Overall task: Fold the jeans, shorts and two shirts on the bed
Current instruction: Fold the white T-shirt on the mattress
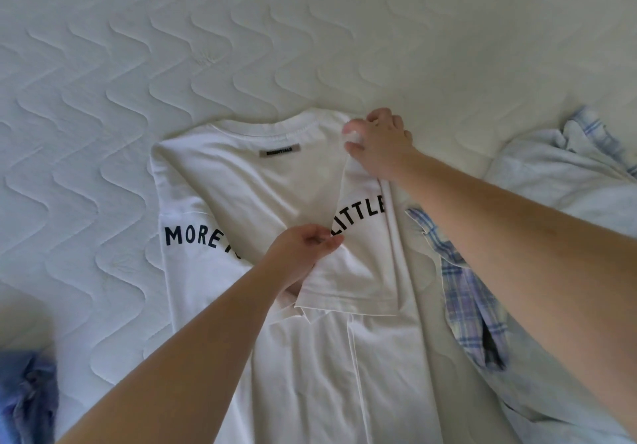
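A white T-shirt (241,181) with dark letters lies flat on the bed, collar away from me. Both sides are folded in over its back. The right sleeve lies turned in on top. My left hand (303,254) pinches the edge of that folded sleeve near the middle of the shirt. My right hand (379,143) grips the cloth at the right shoulder, beside the collar. A pale blue checked shirt (462,278) lies crumpled just right of the white one, under my right forearm.
The white quilted mattress (172,47) fills the far and left part of the view. A bunched blue garment (27,395) lies at the lower left corner. More pale cloth (558,164) is heaped at the right edge.
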Tool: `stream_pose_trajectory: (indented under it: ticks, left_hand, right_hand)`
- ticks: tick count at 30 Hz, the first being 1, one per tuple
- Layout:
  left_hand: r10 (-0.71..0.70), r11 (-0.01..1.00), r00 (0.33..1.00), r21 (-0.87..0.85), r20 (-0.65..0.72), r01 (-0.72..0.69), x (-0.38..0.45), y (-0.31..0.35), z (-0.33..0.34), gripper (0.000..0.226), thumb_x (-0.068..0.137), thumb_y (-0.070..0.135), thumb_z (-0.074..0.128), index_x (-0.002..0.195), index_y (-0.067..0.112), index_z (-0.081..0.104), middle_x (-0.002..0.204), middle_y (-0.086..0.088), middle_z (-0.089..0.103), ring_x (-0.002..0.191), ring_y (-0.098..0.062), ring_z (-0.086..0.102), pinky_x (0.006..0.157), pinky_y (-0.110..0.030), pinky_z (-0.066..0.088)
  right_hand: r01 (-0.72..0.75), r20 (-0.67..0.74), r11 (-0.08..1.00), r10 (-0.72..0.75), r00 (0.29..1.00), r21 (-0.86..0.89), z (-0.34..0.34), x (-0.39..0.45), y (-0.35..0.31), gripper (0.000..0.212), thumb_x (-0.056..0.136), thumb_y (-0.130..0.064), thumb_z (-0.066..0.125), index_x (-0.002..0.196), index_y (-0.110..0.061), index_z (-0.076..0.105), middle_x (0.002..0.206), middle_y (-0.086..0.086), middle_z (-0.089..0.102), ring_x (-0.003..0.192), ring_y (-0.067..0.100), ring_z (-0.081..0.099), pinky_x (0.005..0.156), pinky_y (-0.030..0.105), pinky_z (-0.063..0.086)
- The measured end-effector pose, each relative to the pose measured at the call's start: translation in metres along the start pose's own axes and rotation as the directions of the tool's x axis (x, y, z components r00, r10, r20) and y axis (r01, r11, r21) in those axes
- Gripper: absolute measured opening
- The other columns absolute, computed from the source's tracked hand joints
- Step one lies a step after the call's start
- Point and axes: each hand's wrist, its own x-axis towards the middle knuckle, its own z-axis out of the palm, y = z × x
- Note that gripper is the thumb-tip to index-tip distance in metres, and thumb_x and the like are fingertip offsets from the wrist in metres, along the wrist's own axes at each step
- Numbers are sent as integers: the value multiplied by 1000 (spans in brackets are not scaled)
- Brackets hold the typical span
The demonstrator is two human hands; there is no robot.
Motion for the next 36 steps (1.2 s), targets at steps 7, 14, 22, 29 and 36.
stream_pose_trajectory:
  ticks: [7, 14, 22, 29, 36]
  left_hand:
    - [-102, 988, 993, -112, 57, 108, 9, 10, -5, 53, 85, 70, 53, 89, 22, 76, 80, 4, 76, 76, -16, 74, 66, -26, 56]
    - [-96, 977, 981, -172, 168, 125, 10, 7, -8, 66, 69, 76, 60, 96, 17, 75, 91, -2, 77, 85, -20, 75, 82, -36, 59]
    - [-117, 964, 974, -215, 194, 159, 12, 8, -9, 71, 61, 77, 64, 96, 17, 75, 92, -3, 77, 86, -19, 75, 76, -32, 58]
    - [-122, 966, 971, -200, 207, 164, 13, 9, -9, 72, 56, 80, 65, 93, 20, 76, 91, -1, 77, 85, -17, 75, 72, -29, 57]
    - [-82, 978, 972, -170, 222, 121, 12, 5, -10, 64, 48, 80, 76, 87, 29, 77, 89, 2, 77, 83, -12, 74, 62, -19, 55]
  right_hand:
    - [-23, -100, 952, -8, 995, -305, -10, 15, 19, 42, 97, -51, 42, 119, -19, 60, 127, 15, 42, 118, 35, 40, 96, 47, 34]
    - [-61, -288, 978, 2, 958, -199, -26, 17, 37, 35, 103, -31, 35, 117, -13, 60, 119, 15, 50, 110, 35, 47, 90, 43, 36]
    - [138, -9, 878, -159, 987, -458, -13, 14, 13, 44, 102, -48, 33, 122, -17, 58, 114, 13, 58, 105, 32, 55, 88, 41, 38]
    - [-99, -45, 981, 93, 995, -167, -16, 19, 19, 33, 100, -33, 39, 98, -5, 57, 83, 9, 55, 76, 29, 53, 65, 30, 37]
    - [-128, -62, 982, 120, 991, -136, -21, 26, 14, 35, 98, -27, 43, 73, -3, 50, 67, 8, 47, 79, 32, 56, 57, 28, 32]
